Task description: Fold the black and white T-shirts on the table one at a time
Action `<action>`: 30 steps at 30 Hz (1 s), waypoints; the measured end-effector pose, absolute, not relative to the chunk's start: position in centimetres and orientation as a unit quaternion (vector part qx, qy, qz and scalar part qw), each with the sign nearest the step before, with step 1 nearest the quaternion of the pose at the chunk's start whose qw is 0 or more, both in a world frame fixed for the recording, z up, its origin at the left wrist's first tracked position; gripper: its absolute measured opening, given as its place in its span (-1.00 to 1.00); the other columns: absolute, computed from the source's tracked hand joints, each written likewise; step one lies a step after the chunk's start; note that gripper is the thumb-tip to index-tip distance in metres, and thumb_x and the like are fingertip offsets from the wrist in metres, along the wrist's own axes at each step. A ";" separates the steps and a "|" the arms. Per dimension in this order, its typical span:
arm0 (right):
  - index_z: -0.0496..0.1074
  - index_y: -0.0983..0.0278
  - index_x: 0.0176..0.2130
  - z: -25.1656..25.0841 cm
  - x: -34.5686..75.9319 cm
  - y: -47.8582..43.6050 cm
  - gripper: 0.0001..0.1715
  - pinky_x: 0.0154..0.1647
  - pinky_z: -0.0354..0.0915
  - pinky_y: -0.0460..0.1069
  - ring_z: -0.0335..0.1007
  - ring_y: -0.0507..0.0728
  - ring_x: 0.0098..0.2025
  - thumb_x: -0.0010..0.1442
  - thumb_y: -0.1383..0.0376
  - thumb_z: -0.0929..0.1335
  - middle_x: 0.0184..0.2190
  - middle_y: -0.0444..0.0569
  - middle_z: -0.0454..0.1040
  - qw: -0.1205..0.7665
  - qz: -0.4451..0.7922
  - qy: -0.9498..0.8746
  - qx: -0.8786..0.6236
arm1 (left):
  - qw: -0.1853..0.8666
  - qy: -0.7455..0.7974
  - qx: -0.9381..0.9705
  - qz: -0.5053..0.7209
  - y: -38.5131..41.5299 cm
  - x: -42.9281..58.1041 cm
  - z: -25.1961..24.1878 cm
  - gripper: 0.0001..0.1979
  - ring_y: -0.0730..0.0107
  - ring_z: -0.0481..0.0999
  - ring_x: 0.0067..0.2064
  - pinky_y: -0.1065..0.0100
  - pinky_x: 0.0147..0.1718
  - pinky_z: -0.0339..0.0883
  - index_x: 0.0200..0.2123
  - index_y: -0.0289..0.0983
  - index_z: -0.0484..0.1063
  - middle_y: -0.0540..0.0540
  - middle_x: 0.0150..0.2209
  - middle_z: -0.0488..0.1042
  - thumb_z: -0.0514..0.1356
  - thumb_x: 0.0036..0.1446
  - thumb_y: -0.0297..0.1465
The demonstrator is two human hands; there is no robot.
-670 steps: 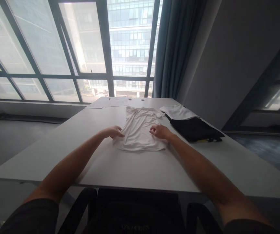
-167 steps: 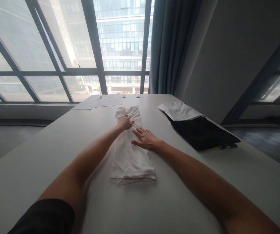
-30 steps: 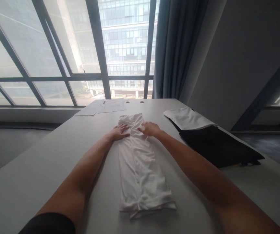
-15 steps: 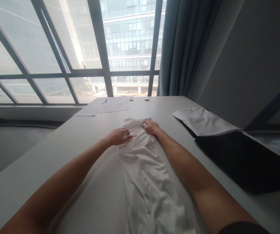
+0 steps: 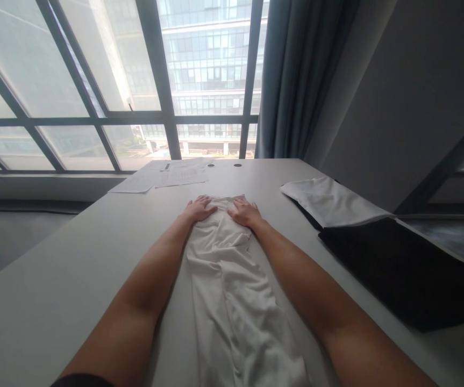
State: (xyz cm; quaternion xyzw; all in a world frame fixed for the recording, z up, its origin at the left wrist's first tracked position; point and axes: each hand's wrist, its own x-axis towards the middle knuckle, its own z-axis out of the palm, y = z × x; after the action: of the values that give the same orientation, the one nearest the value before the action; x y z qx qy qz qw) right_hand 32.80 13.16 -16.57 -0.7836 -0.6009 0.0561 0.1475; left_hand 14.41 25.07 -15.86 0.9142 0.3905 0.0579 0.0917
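A long white garment (image 5: 227,279), possibly trousers, lies lengthwise on the white table (image 5: 106,269), wrinkled and running from its far end toward me. My left hand (image 5: 199,208) rests palm down on the left side of the garment's far end, its fingers stretched out. On the right side of that same end, my right hand (image 5: 244,212) lies flat with its fingers spread. Both hands press on the fabric rather than grip it. A short stretch of creased cloth shows between them.
To the right, a folded white cloth (image 5: 332,203) lies partly over a black cloth (image 5: 405,274) along the table's edge. Printed papers (image 5: 181,174) sit at the far left corner, near two round holes in the tabletop. Windows and a grey-blue curtain (image 5: 296,80) stand beyond.
My left hand has moved forward onto the garment's far end and flattened out. My right hand has shifted slightly toward me. The camera view has turned a little to the right.
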 end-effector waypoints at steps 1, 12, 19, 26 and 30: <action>0.14 0.25 0.39 -16.6 32.9 13.3 -0.24 0.41 -0.26 0.33 -0.16 0.26 0.46 0.35 -0.04 0.17 0.45 0.04 -0.02 0.142 0.062 -0.592 -0.791 | 0.094 0.407 0.907 0.057 25.7 14.1 -16.0 -0.30 0.11 -0.10 0.46 -0.15 0.35 -0.19 0.39 -0.04 0.11 -0.04 0.46 -0.06 -0.12 0.29 0.11; 0.35 0.29 0.24 -16.8 33.3 13.1 -0.39 0.40 -0.13 0.24 0.16 0.25 0.33 0.34 0.07 0.18 0.30 0.11 0.31 0.220 -0.035 -0.586 -0.779 | 0.068 0.413 0.893 0.164 26.5 13.3 -16.5 -0.34 0.18 0.01 0.44 0.08 0.37 -0.07 0.35 -0.14 0.22 -0.04 0.44 0.03 -0.16 0.34 0.02; 0.49 0.25 0.10 -15.7 32.6 12.3 -0.54 0.29 0.12 0.10 0.34 0.20 0.20 0.36 0.17 0.22 0.18 0.03 0.45 0.256 -0.048 -0.612 -0.747 | 0.093 0.401 0.911 0.026 26.0 14.0 -16.6 -0.18 0.09 -0.16 0.47 -0.19 0.35 -0.29 0.44 -0.10 -0.02 -0.05 0.47 -0.16 -0.12 0.24 0.17; 0.56 0.06 0.05 -15.4 32.1 11.8 -0.61 0.28 0.16 -0.04 0.37 0.11 0.20 0.26 0.10 0.35 0.19 -0.19 0.45 0.184 0.022 -0.719 -0.670 | -0.014 0.460 0.859 0.224 25.4 13.8 -15.4 -0.49 0.06 0.24 0.32 0.01 0.26 0.09 0.20 -0.25 0.39 -0.23 0.31 0.30 -0.09 0.36 -0.17; 0.39 0.03 0.24 -15.8 33.5 12.8 -0.50 0.41 -0.08 0.18 0.11 0.16 0.38 0.35 0.18 0.25 0.35 -0.21 0.23 0.137 0.044 -0.685 -0.714 | -0.041 0.429 0.880 0.201 22.4 14.6 -13.5 -0.50 0.05 0.51 0.03 0.02 0.14 0.21 -0.16 -0.26 0.59 -0.24 -0.05 0.59 -0.11 0.37 -0.17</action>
State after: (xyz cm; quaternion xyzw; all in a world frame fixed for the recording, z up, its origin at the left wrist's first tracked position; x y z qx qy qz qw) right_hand 33.47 12.81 -15.81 -0.7138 -0.6853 0.0443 0.1374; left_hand 14.57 22.39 -13.47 0.8797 0.4291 0.2011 -0.0407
